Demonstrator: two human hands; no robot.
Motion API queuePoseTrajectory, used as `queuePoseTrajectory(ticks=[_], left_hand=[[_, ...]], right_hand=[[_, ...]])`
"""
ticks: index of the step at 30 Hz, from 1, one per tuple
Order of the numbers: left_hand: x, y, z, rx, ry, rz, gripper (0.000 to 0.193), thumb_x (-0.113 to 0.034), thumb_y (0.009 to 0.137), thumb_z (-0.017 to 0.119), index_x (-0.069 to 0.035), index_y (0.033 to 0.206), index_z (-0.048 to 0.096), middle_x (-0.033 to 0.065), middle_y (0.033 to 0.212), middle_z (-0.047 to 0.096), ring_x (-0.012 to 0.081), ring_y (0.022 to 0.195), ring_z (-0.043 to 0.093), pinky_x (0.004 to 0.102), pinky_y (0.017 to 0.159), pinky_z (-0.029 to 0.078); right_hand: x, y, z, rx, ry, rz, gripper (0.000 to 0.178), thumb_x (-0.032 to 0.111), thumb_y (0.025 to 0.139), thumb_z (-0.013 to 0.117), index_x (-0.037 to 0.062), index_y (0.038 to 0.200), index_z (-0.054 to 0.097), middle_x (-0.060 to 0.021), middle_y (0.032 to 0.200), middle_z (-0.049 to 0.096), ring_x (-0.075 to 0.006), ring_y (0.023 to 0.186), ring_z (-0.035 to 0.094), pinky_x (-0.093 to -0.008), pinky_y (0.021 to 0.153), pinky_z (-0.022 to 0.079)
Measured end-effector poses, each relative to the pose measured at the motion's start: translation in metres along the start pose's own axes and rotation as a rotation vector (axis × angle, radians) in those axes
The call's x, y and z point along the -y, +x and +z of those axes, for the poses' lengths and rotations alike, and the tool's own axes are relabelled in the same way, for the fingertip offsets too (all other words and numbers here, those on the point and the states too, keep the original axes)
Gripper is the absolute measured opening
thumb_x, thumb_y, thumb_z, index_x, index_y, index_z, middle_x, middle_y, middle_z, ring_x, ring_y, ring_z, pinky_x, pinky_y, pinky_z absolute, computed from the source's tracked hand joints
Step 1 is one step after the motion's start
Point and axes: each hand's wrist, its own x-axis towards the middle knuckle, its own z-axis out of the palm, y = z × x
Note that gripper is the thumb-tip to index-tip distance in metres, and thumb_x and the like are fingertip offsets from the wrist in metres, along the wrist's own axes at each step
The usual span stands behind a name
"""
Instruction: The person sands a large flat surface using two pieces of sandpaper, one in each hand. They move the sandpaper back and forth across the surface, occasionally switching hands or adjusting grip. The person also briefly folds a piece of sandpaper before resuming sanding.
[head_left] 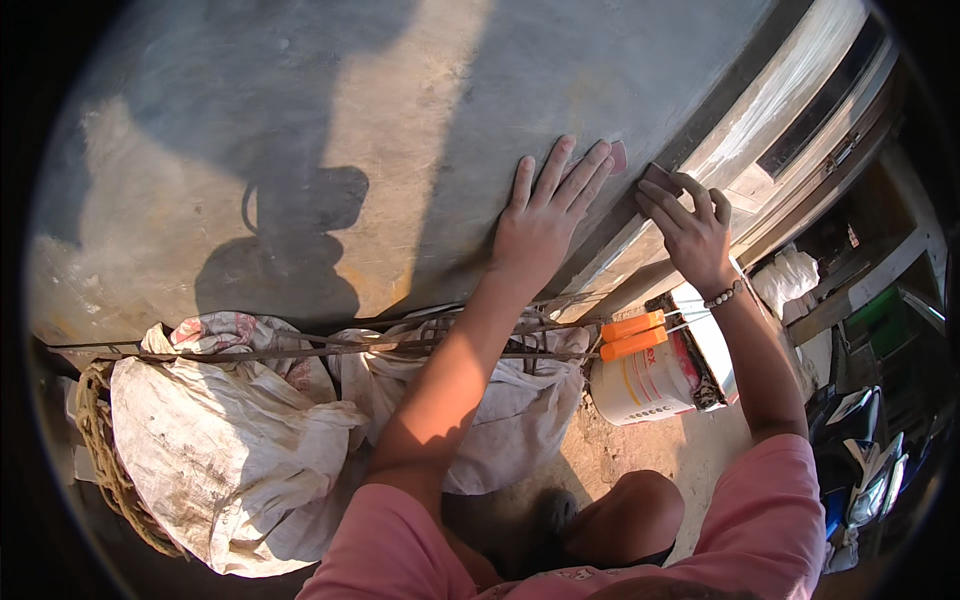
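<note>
My left hand (543, 215) lies flat on the grey wall (390, 150), fingers stretched and somewhat apart. From beside its fingertips pokes a small reddish-brown piece of sandpaper (619, 157), partly hidden by the fingers. Further right, my right hand (697, 235) pinches a darker folded piece of sandpaper (660, 180) between thumb and fingers. That piece rests against the dark band at the wall's edge, next to the pale frame (745, 165). Dust coats the fingers of both hands. A beaded bracelet (724, 294) circles my right wrist.
Below my hands stands a white bucket (640, 388) with two orange handles (633, 334) on metal rods across it. White sacks (230, 440) and a coiled rope (100, 440) lie along the wall's foot at left. A motorbike (865, 475) is at far right.
</note>
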Motion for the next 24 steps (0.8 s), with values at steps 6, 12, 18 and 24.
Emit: queuePoseTrajectory(ticks=[6,12,18,24], left_hand=[[-0.001,0.001,0.000,-0.015,-0.008,-0.009,0.088,-0.050,0.095,0.070,-0.026,0.170,0.030,-0.0062,0.179,0.020,0.0325,0.161,0.027,0.0617,0.124,0.026],[0.000,0.001,0.000,-0.001,-0.017,-0.011,0.087,-0.049,0.096,0.069,-0.027,0.170,0.030,-0.0063,0.179,0.019,0.0327,0.161,0.027,0.0618,0.123,0.028],[-0.002,0.001,-0.001,0.001,-0.043,-0.015,0.089,-0.047,0.095,0.071,-0.027,0.170,0.029,-0.0063,0.179,0.019,0.0326,0.161,0.027,0.0617,0.122,0.030],[-0.002,0.001,0.001,0.015,-0.067,-0.017,0.089,-0.048,0.096,0.070,-0.027,0.171,0.027,-0.0067,0.179,0.018,0.0325,0.162,0.025,0.0624,0.121,0.032]], right_hand=[[-0.046,0.025,-0.007,-0.163,-0.152,0.333,0.043,0.004,0.081,0.070,0.0307,0.114,0.077,0.0233,0.131,0.070,-0.0146,0.123,0.060,-0.0325,0.097,0.040],[-0.011,-0.021,0.018,-0.011,0.047,-0.031,0.041,0.007,0.083,0.068,0.0278,0.117,0.077,0.0200,0.138,0.067,-0.0141,0.124,0.060,-0.0318,0.100,0.040],[-0.057,-0.002,0.009,-0.138,-0.148,0.284,0.048,0.003,0.078,0.071,0.0306,0.116,0.078,0.0221,0.130,0.071,-0.0137,0.125,0.058,-0.0330,0.099,0.039],[-0.012,-0.010,-0.002,0.029,-0.028,-0.127,0.047,0.009,0.088,0.070,0.0312,0.129,0.075,0.0169,0.135,0.070,-0.0119,0.127,0.059,-0.0330,0.104,0.038]])
